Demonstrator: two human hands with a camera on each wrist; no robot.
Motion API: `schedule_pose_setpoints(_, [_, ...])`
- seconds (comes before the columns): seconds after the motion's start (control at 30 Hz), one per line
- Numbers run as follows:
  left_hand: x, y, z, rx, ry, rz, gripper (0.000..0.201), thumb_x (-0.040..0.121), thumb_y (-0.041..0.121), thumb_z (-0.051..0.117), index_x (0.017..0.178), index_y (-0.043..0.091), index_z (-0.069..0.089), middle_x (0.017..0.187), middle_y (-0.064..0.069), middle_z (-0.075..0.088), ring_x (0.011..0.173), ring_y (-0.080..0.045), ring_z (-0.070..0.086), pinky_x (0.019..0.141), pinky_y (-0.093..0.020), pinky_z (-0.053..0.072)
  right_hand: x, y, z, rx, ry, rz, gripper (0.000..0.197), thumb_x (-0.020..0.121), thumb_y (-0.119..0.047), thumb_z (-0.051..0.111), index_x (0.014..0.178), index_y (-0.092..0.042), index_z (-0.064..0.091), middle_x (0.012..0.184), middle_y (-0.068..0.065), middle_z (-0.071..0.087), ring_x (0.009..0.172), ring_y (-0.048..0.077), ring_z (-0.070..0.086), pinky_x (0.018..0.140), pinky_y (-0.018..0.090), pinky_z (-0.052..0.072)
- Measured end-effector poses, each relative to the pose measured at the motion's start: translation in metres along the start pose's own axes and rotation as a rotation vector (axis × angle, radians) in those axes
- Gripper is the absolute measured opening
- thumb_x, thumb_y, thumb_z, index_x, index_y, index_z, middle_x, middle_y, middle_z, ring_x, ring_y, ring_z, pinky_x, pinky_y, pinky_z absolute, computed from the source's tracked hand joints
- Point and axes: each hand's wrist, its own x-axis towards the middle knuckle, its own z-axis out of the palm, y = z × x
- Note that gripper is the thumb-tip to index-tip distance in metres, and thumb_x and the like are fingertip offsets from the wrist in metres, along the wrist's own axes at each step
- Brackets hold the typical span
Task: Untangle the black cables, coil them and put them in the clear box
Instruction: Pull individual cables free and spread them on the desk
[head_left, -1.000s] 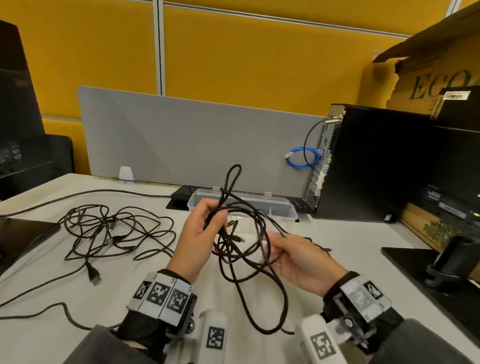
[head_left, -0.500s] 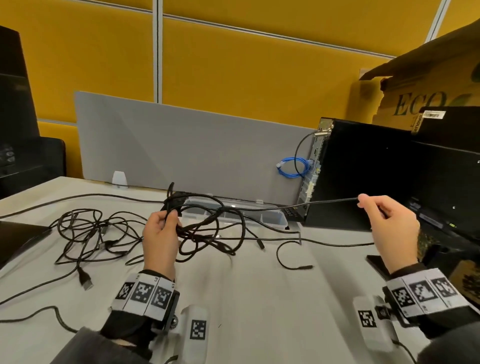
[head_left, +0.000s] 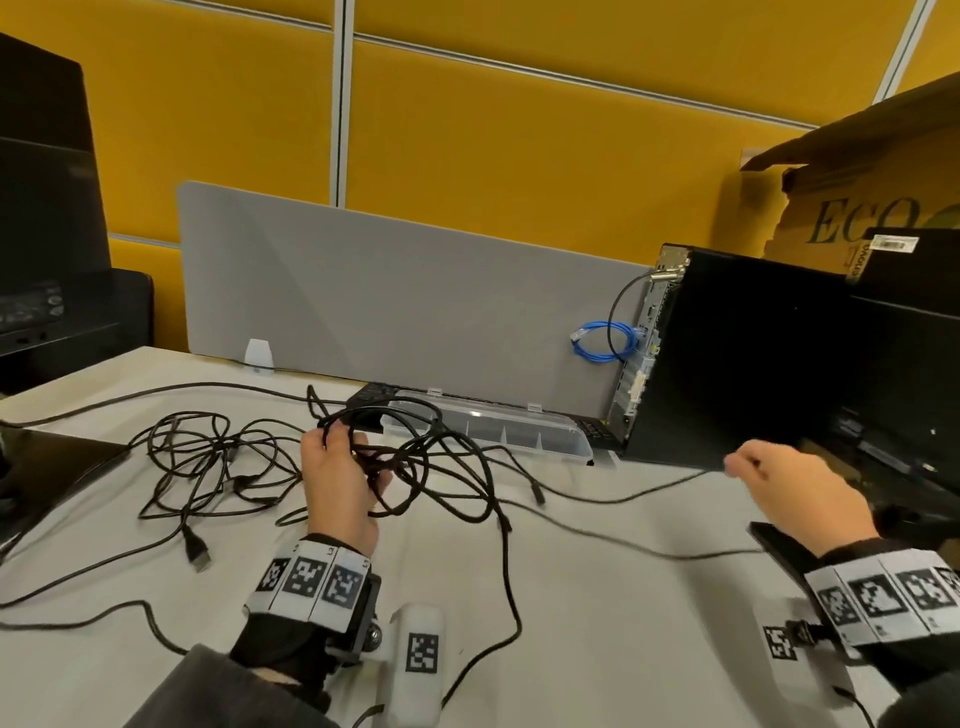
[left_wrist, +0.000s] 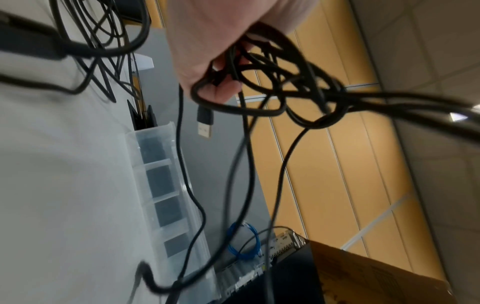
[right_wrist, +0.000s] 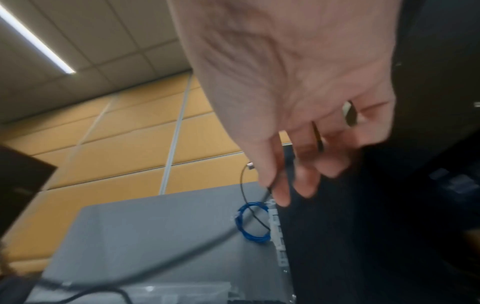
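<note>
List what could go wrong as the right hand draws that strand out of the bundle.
The knot beside the left hand may cinch tighter. The loose USB plug dangling under the bundle may catch in a loop. The right hand pinches only a thin strand, which may slip free.

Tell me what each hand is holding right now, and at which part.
The left hand grips the tangled bundle of black cables at its knotted loops. The right hand pinches a single black strand pulled out from the bundle, somewhere along its length.
</note>
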Motion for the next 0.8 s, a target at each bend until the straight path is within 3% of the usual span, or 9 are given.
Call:
schedule_pose_setpoints(0.1, [-0.007, -0.003, 0.007, 0.022, -0.075, 0.004, 0.011, 0.099, 0.024, 0.035, 0.099, 0.022, 0.046, 0.079, 0.003, 0.049, 0.069, -0.011, 0.048, 0.055, -0.025, 0.040, -0.009, -0.032, 0.010, -0.224, -0.069, -0.122, 0.035, 0.095, -0.044, 0.038, 0.126, -0.029, 0.047, 0.121, 0.002, 0.055, 0.110, 0.021, 0.052, 0.090, 0.039, 0.045])
schedule_pose_setpoints(0.2, [-0.013, -0.008, 0.012, 0.034, -0.121, 0.010, 0.012, 0.099, 0.024, 0.035, 0.104, 0.021, 0.045, 0.078, 0.003, 0.049, 0.071, -0.011, 0.049, 0.056, -0.025, 0.040, -0.031, -0.091, 0.015, 0.089, -0.183, -0.415, 0.049, 0.092, -0.051, 0.039, 0.138, -0.035, 0.033, 0.138, -0.008, 0.043, 0.130, 0.012, 0.037, 0.108, 0.040, 0.032])
schedule_pose_setpoints(0.27, [-0.016, -0.010, 0.014, 0.041, -0.150, 0.000, 0.013, 0.100, 0.025, 0.035, 0.105, 0.020, 0.046, 0.076, 0.003, 0.049, 0.071, -0.011, 0.049, 0.057, -0.025, 0.041, -0.049, -0.130, 0.018, 0.310, -0.339, -0.579, 0.049, 0.093, -0.048, 0.040, 0.140, -0.035, 0.031, 0.139, -0.010, 0.044, 0.127, 0.007, 0.038, 0.106, 0.028, 0.033])
schedule_pose_setpoints(0.4, [-0.018, -0.011, 0.014, 0.013, -0.251, -0.028, 0.016, 0.099, 0.024, 0.036, 0.089, 0.021, 0.048, 0.066, 0.004, 0.047, 0.062, -0.011, 0.047, 0.059, -0.026, 0.042, -0.061, -0.166, 0.031, 0.556, -0.448, -0.695, 0.028, 0.098, -0.032, 0.041, 0.123, -0.024, 0.049, 0.118, -0.009, 0.055, 0.103, 0.002, 0.049, 0.081, 0.008, 0.040])
schedule_pose_setpoints(0.47, [-0.018, -0.011, 0.013, 0.035, -0.308, -0.009, 0.020, 0.099, 0.024, 0.036, 0.083, 0.021, 0.048, 0.063, 0.003, 0.046, 0.059, -0.011, 0.045, 0.058, -0.026, 0.041, -0.059, -0.167, 0.035, 0.684, -0.404, -0.671, 0.015, 0.099, -0.025, 0.039, 0.101, -0.021, 0.053, 0.102, -0.002, 0.061, 0.091, 0.007, 0.056, 0.077, 0.012, 0.045])
schedule_pose_setpoints(0.53, [-0.019, -0.009, 0.013, 0.079, -0.310, 0.033, 0.022, 0.100, 0.024, 0.035, 0.082, 0.020, 0.046, 0.064, 0.002, 0.044, 0.057, -0.010, 0.042, 0.056, -0.024, 0.039, -0.053, -0.162, 0.036, 0.799, -0.350, -0.597, 0.021, 0.100, -0.023, 0.036, 0.083, -0.021, 0.049, 0.077, -0.001, 0.058, 0.071, 0.010, 0.059, 0.070, 0.022, 0.050])
schedule_pose_setpoints(0.57, [-0.019, -0.007, 0.013, 0.100, -0.291, 0.056, 0.022, 0.100, 0.024, 0.033, 0.082, 0.020, 0.044, 0.064, 0.002, 0.044, 0.055, -0.009, 0.041, 0.054, -0.022, 0.038, -0.049, -0.156, 0.035, 0.826, -0.313, -0.533, 0.025, 0.099, -0.025, 0.036, 0.078, -0.022, 0.047, 0.068, -0.004, 0.052, 0.060, 0.007, 0.055, 0.062, 0.022, 0.048])
schedule_pose_setpoints(0.67, [-0.014, 0.000, 0.008, 0.084, -0.211, 0.111, 0.021, 0.100, 0.022, 0.034, 0.082, 0.021, 0.045, 0.065, 0.004, 0.043, 0.053, -0.006, 0.042, 0.050, -0.019, 0.036, -0.032, -0.125, 0.037, 0.826, -0.207, -0.259, 0.030, 0.100, -0.027, 0.036, 0.073, -0.021, 0.046, 0.063, -0.008, 0.041, 0.048, 0.000, 0.039, 0.054, 0.017, 0.033])
schedule_pose_setpoints(0.8, [-0.012, -0.001, 0.009, 0.105, -0.179, 0.153, 0.020, 0.099, 0.018, 0.034, 0.084, 0.021, 0.048, 0.065, 0.005, 0.044, 0.051, -0.003, 0.042, 0.046, -0.016, 0.038, -0.015, -0.075, 0.043, 0.799, -0.270, 0.018, 0.028, 0.098, -0.025, 0.040, 0.075, -0.015, 0.053, 0.057, -0.002, 0.030, 0.040, 0.008, 0.025, 0.038, 0.017, 0.025])
